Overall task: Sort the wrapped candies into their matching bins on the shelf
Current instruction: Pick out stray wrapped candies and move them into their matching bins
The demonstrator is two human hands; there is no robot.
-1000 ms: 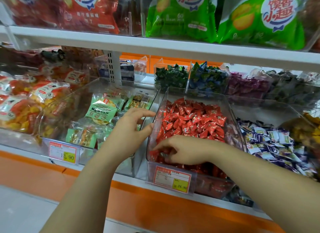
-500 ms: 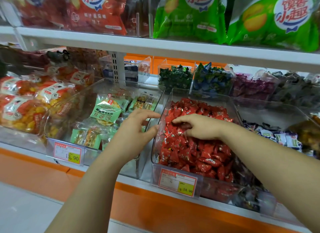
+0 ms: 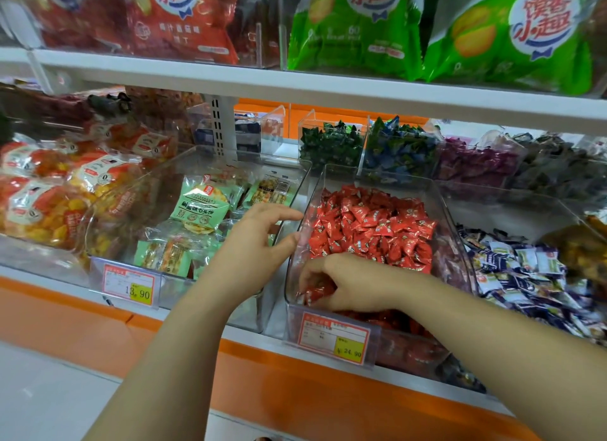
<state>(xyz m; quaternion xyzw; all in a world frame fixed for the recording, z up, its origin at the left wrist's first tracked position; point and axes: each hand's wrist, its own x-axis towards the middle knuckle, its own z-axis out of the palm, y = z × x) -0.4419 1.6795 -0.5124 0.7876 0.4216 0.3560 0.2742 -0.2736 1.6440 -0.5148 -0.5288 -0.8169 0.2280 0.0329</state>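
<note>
A clear plastic bin [image 3: 443, 207] on the lower shelf is heaped with red wrapped candies [image 3: 371, 223]. My right hand [image 3: 348, 283] is down in the front of that bin, fingers curled round some red candies near the front wall. My left hand [image 3: 259, 246] hovers beside the bin's left wall, fingers spread and relaxed, thumb touching the wall, holding nothing. Behind stand small bins of green candies [image 3: 331, 145], blue candies [image 3: 399, 151] and purple candies [image 3: 476, 164].
A clear bin of green snack packs [image 3: 200, 207] sits to the left, orange-yellow packs [image 3: 42, 210] beyond it. A bin of blue-white candies [image 3: 525, 273] lies on the right. Price tags [image 3: 333, 340] hang on the bin fronts. The white upper shelf [image 3: 295, 89] overhangs.
My right hand has moved from the top middle of the red candy heap down to the front of the bin. My left hand has stayed beside the bin's left wall.
</note>
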